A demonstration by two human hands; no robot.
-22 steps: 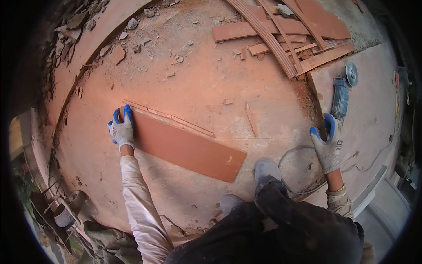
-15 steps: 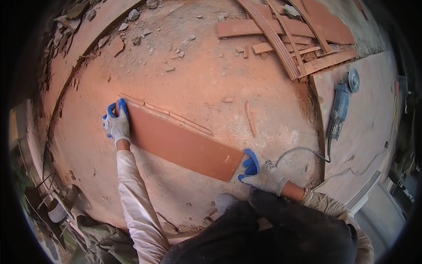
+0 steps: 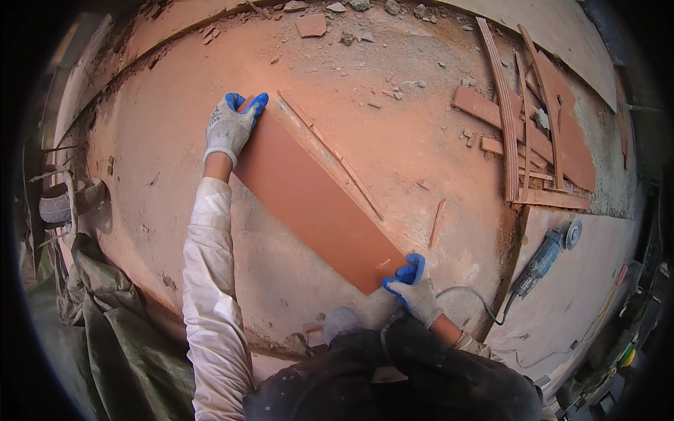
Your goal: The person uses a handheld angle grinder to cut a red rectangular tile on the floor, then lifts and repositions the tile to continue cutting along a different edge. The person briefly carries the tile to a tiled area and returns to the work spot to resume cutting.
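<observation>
A long reddish-brown tile lies slantwise before me, its far end to the left and its near end to the right. My left hand, in a grey glove with blue fingers, is closed around the far end. At the near right corner, my right hand, gloved the same way, has its fingers closed on the edge. A narrow cut strip, seemingly in pieces, runs along the tile's far long side. Another thin sliver lies apart, beyond my right hand.
An angle grinder rests on a pale slab at right, its cord trailing toward my right hand. Tile offcuts are heaped at the far right. Rubble litters the far floor. Dark green sheeting lies at left.
My view has turned left, so the offcuts and grinder appear farther right. The tile looks more steeply slanted. My right hand has closed onto the tile's near corner; my left keeps its end.
</observation>
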